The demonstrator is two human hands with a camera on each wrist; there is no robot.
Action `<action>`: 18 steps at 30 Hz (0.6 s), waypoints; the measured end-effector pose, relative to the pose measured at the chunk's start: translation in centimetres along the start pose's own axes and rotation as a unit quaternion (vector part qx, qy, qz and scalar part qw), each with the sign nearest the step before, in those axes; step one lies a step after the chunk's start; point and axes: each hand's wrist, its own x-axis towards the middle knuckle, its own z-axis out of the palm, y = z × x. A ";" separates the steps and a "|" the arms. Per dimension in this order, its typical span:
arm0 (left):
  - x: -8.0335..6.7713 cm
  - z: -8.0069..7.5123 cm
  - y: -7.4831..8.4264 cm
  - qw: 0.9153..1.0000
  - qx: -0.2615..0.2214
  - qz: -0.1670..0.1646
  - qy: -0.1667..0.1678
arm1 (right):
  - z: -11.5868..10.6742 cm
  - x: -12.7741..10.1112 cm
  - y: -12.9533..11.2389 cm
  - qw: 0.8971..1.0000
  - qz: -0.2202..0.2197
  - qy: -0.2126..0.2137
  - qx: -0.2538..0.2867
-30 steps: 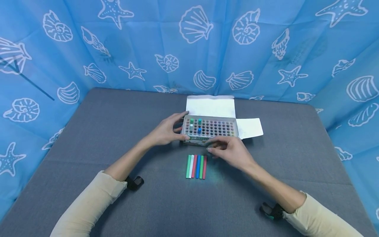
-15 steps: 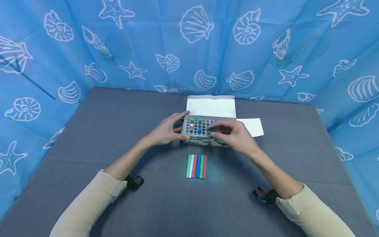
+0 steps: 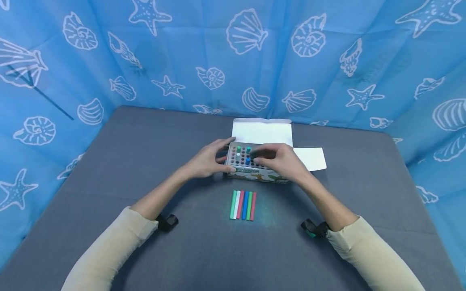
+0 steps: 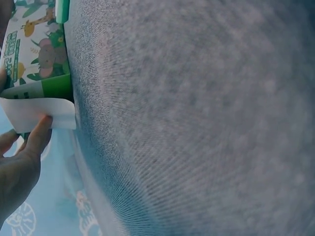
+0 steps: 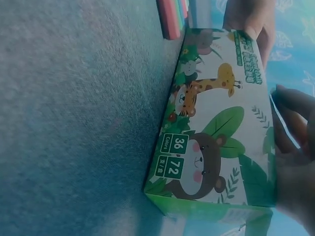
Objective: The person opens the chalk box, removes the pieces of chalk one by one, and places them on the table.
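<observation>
Chalk box [image 3: 259, 169], a low carton printed with cartoon animals, is set on the grey table [image 3: 145, 169] just beyond its middle, with its white lid flap [image 3: 262, 131] folded back toward the blue seashell-patterned curtain [image 3: 182, 60] and a smaller side flap [image 3: 313, 158] spread out to the right. Going from left to right, the left hand [image 3: 207, 161] is laid against the box's left end, its fingers gently bent around that end and the thumb resting on the near upper corner; in the left wrist view a fingertip is seen touching a white flap beside the green edge of the box [image 4: 37, 64]. Inside the box a grey tray of holes is seen, and a few chalk sticks [image 3: 243, 153], green, white, teal and blue, stand upright in its left part. The right hand [image 3: 278, 158] is held over the tray's middle and right, fingers curled and drawn close together toward the standing sticks; whether one is pinched cannot be told. On the table just in front of the box, six loose sticks [image 3: 242, 205] are laid side by side, touching, in green, white, red, blue, green and red.
</observation>
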 end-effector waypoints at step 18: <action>-0.1 0.0 -0.1 1.000 0.009 0.007 0.006 | 1.3 1.4 0.4 0.994 -0.009 -0.019 -0.110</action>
